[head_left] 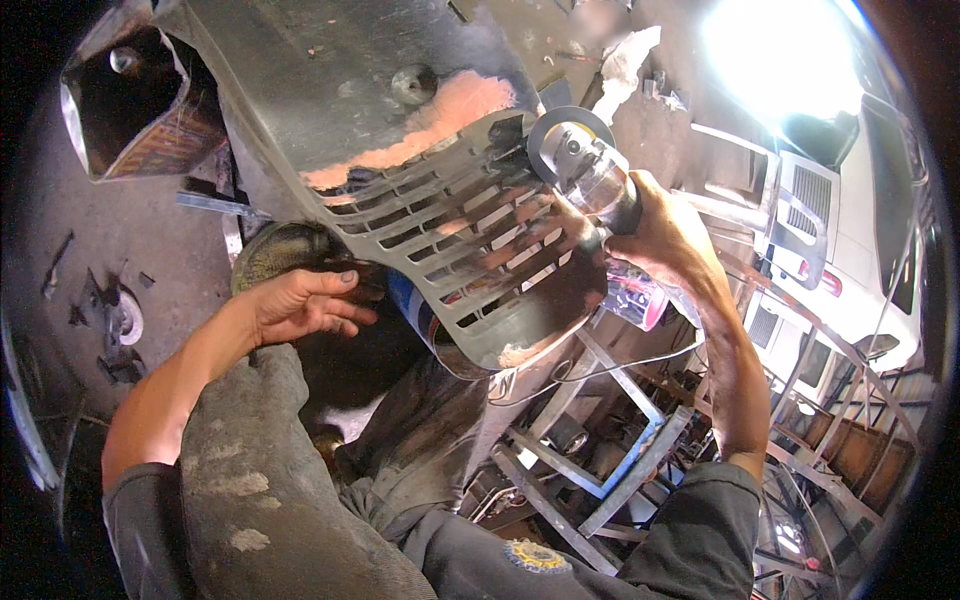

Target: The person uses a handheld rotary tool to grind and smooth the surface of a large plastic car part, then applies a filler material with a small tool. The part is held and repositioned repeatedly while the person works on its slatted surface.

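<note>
A dark grey slotted plastic panel, like a vehicle grille or bumper part, lies tilted in front of me. Across it runs a salmon-coloured filler patch, and the slats carry scuffed patches of the same colour. My right hand is wrapped around the body of an angle grinder. The grinder's round disc sits at the panel's upper right edge; whether it touches or spins I cannot tell. Beside the panel's left edge, my left hand has its fingers stretched out and holds nothing visible.
An open rectangular tin stands at upper left. Beneath the panel is a blue can. A blue and grey metal frame and a thin cable lie to the right. Farther right are a white vehicle and a glaring light.
</note>
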Action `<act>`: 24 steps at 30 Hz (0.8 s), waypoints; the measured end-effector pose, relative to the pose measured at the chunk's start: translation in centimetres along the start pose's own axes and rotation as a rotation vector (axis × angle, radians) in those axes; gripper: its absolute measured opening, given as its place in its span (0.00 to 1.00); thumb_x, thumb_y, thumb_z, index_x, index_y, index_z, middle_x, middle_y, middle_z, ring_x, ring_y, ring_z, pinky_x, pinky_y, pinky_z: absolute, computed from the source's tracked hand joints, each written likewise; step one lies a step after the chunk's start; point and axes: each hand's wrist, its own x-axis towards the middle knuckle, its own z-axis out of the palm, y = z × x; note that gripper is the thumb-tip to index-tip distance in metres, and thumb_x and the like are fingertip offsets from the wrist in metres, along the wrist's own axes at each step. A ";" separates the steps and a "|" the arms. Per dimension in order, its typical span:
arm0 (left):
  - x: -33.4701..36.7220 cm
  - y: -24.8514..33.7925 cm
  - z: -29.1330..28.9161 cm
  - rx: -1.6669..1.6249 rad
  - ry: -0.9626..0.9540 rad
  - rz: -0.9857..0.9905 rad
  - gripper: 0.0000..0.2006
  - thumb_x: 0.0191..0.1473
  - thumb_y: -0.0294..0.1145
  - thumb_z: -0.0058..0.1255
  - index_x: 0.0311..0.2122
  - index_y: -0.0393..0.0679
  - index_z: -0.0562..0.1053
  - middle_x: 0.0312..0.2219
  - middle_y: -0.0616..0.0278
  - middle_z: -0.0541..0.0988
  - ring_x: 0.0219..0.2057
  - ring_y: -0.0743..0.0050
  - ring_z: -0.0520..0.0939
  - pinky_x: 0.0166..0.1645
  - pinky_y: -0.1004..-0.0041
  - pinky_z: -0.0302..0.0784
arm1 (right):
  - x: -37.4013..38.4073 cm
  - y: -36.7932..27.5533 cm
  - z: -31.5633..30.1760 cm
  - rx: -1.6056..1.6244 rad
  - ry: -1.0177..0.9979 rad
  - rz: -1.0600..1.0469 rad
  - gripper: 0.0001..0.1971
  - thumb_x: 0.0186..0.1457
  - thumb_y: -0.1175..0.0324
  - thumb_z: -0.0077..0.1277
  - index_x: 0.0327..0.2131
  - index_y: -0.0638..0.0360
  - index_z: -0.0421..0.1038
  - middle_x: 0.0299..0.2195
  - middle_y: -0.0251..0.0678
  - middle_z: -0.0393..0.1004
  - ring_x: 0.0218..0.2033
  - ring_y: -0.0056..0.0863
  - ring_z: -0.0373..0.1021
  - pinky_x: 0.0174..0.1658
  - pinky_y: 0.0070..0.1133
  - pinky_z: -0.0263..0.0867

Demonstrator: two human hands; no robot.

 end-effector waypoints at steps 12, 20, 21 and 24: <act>3.0 -0.2 1.6 0.042 0.081 0.119 0.25 0.59 0.49 0.50 0.55 0.45 0.67 0.48 0.59 0.76 0.43 0.63 0.80 0.46 0.65 0.76 | 1.8 0.2 1.6 -0.094 0.095 -0.190 0.25 0.39 0.68 0.60 0.42 0.62 0.64 0.32 0.54 0.76 0.36 0.53 0.74 0.39 0.38 0.70; 3.2 0.2 2.6 0.109 0.098 0.127 0.23 0.60 0.48 0.47 0.55 0.46 0.67 0.47 0.60 0.76 0.41 0.67 0.80 0.44 0.68 0.76 | 1.5 0.2 0.8 -0.113 0.054 -0.147 0.27 0.37 0.67 0.61 0.43 0.62 0.63 0.32 0.55 0.76 0.36 0.53 0.74 0.40 0.38 0.69; 3.1 0.2 2.7 0.115 0.103 0.126 0.23 0.60 0.48 0.47 0.55 0.46 0.67 0.48 0.61 0.76 0.41 0.68 0.80 0.44 0.68 0.76 | 1.6 0.2 0.8 -0.110 0.043 -0.147 0.27 0.37 0.67 0.61 0.43 0.62 0.63 0.32 0.55 0.76 0.36 0.53 0.74 0.40 0.38 0.69; 3.0 0.2 2.6 0.122 0.102 0.118 0.23 0.61 0.48 0.46 0.55 0.46 0.67 0.48 0.61 0.76 0.42 0.69 0.79 0.45 0.68 0.75 | 2.0 0.6 1.1 -0.139 0.127 -0.214 0.27 0.36 0.68 0.61 0.42 0.62 0.63 0.31 0.54 0.75 0.36 0.53 0.74 0.40 0.38 0.69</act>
